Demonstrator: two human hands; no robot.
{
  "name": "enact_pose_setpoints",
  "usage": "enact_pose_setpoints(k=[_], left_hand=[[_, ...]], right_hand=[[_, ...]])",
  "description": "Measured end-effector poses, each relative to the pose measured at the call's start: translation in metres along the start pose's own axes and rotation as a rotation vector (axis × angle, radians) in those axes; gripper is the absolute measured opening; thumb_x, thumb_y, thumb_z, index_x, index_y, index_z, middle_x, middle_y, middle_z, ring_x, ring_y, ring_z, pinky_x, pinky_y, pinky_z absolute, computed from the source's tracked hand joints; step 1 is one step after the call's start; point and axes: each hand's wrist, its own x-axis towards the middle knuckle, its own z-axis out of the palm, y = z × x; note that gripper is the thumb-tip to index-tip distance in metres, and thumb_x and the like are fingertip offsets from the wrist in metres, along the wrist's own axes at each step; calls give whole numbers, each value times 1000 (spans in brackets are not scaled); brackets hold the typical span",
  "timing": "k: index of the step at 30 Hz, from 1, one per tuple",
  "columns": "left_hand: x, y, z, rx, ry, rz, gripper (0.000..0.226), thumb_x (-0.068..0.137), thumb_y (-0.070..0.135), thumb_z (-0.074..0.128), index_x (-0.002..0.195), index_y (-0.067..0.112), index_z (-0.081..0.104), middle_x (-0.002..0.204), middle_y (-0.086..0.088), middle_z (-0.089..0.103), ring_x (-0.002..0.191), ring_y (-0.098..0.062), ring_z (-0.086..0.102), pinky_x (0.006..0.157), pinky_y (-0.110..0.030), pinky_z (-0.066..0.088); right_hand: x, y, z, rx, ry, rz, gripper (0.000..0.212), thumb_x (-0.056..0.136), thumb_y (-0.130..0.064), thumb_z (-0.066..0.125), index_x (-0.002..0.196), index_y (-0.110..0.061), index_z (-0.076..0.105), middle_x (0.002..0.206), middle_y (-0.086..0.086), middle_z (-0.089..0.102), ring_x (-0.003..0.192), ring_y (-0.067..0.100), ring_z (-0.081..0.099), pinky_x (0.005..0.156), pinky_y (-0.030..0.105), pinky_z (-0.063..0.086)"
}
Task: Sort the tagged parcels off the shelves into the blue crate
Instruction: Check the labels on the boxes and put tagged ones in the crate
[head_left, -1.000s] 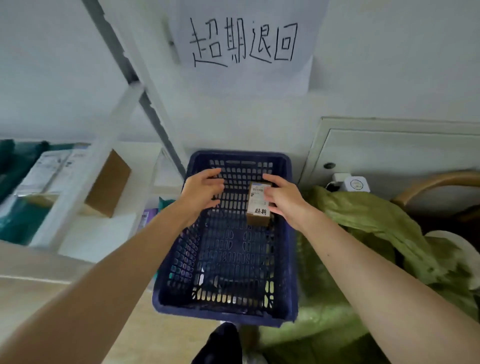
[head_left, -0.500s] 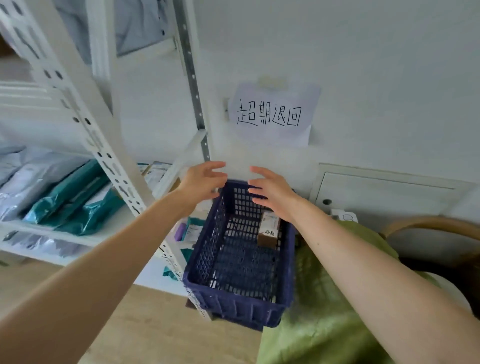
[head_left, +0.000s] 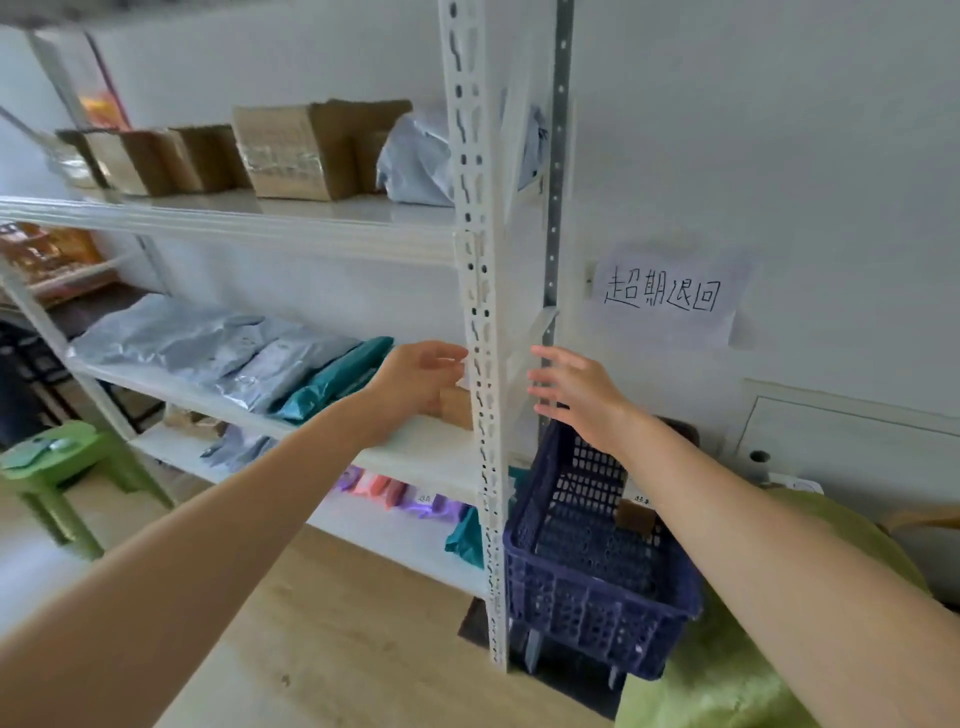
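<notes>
The blue crate (head_left: 582, 603) stands on the floor right of the white shelf post (head_left: 480, 364). Inside it lies a small brown tagged box (head_left: 635, 514), partly behind my right forearm. My right hand (head_left: 576, 392) hovers above the crate's far rim, fingers spread, holding nothing. My left hand (head_left: 415, 379) reaches over the middle shelf just left of the post, fingers relaxed and empty, in front of a brown box (head_left: 456, 408). Grey parcels (head_left: 218, 348) and teal parcels (head_left: 332, 376) lie on that shelf. Cardboard boxes (head_left: 306, 148) sit on the upper shelf.
A handwritten paper sign (head_left: 665, 296) hangs on the wall above the crate. A green cloth (head_left: 727, 670) lies at the right, a green stool (head_left: 57, 462) at the left. Purple and pink packets (head_left: 395, 493) rest on the low shelf. Wooden floor (head_left: 337, 623) lies in front.
My right hand let go of the small tagged box, which now lies in the crate. Both hands rose and moved left toward the shelves as my view turned left and up.
</notes>
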Motion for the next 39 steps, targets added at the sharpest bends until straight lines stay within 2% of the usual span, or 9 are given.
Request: enact_pose_setpoints(k=[3,8,13,16,20,26,30,33,39], left_hand=[[-29,1,-42,6,69,7,22,92,9,59,111,17,65,106,-6,65,89,-14,61,71,-21,51],[-62,-2,-103,21,146,7,18,92,10,59,107,19,64,107,-8,64,95,-18,60,84,-30,52],[-77,-15,-158,-10,225,5,23,92,7,59,114,14,63,109,-10,64,96,-22,61,88,-35,54],[-73,-25,-189,-36,290,-4,24,91,4,58,114,13,62,108,-9,63,95,-22,60,81,-30,54],[-56,-44,-232,-73,346,-36,25,91,2,58,115,10,62,105,-11,63,91,-21,59,78,-28,52],[-2,-58,-309,-93,445,-62,27,92,3,57,118,7,61,99,-10,62,87,-21,58,80,-32,50],[35,-56,-355,-65,437,-69,26,91,1,56,114,12,62,107,-12,63,97,-25,59,96,-43,49],[60,-56,-386,-106,466,-61,25,93,-1,51,113,10,60,107,-14,60,97,-27,55,102,-47,44],[91,-80,-444,-137,520,-69,28,93,0,53,119,7,59,105,-15,60,93,-25,57,89,-39,49]], right_hand=[[-16,-16,45,0,-41,-39,42,97,-6,46,138,-19,48,129,8,55,111,22,57,91,34,52],[-26,-39,110,30,-92,-70,42,97,-8,49,138,-19,47,124,8,56,101,18,58,78,27,52],[-16,-52,174,41,-152,-85,41,96,-7,50,135,-19,50,118,7,58,106,21,58,88,35,52],[4,-59,208,29,-179,-89,42,94,-7,53,134,-20,51,114,6,60,106,21,59,83,35,54],[42,-71,252,34,-218,-104,43,93,-7,54,134,-19,50,108,4,59,104,21,60,84,36,54],[119,-95,322,8,-289,-164,43,94,-6,52,134,-19,50,117,7,59,107,23,59,78,33,55],[173,-116,363,-5,-321,-186,41,93,-8,52,133,-21,51,119,8,59,106,21,60,90,40,54],[211,-127,395,-12,-368,-193,40,94,-8,51,132,-21,52,114,6,59,106,21,59,90,39,53],[259,-135,453,-33,-430,-188,40,94,-8,51,132,-20,51,114,8,59,102,21,61,87,36,54]])
